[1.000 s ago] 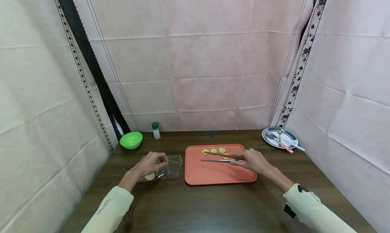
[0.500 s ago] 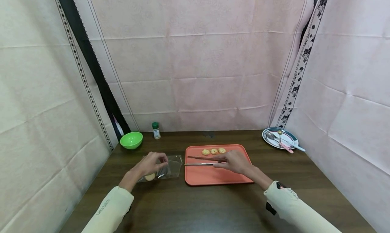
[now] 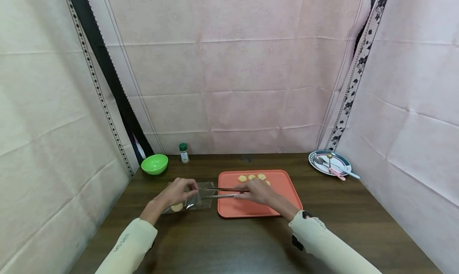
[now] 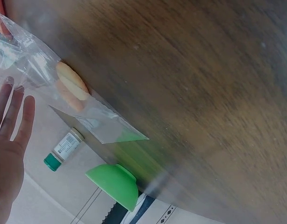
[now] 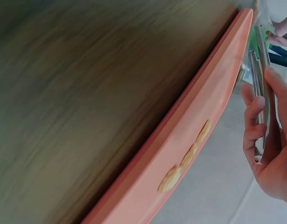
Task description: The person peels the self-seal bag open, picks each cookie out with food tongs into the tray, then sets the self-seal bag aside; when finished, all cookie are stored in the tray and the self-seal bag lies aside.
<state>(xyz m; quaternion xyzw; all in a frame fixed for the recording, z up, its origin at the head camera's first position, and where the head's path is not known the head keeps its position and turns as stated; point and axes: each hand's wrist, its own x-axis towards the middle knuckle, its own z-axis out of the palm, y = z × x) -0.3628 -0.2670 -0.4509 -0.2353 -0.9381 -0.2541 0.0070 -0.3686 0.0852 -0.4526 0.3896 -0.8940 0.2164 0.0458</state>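
Hovering over the bag (image 3: pixel 207 204), tongs (image 3: pixel 223 196) are held, arms apart, by the right grip (image 3: pixel 258 192); that slippery-looking bag is pinched on the counter (image 3: pixel 201 242) by the left grip (image 3: pixel 179 191). Its biscuit (image 3: pixel 177 207), likely light and brittle, is best taken gently by the rim.

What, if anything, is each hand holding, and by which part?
The right hand grips the tongs by their rear part; the left hand pinches the clear bag, exactly where is unclear.

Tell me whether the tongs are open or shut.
Open: in the head view, the two arms of the tongs stand apart right to their tips. The right hand holds them.
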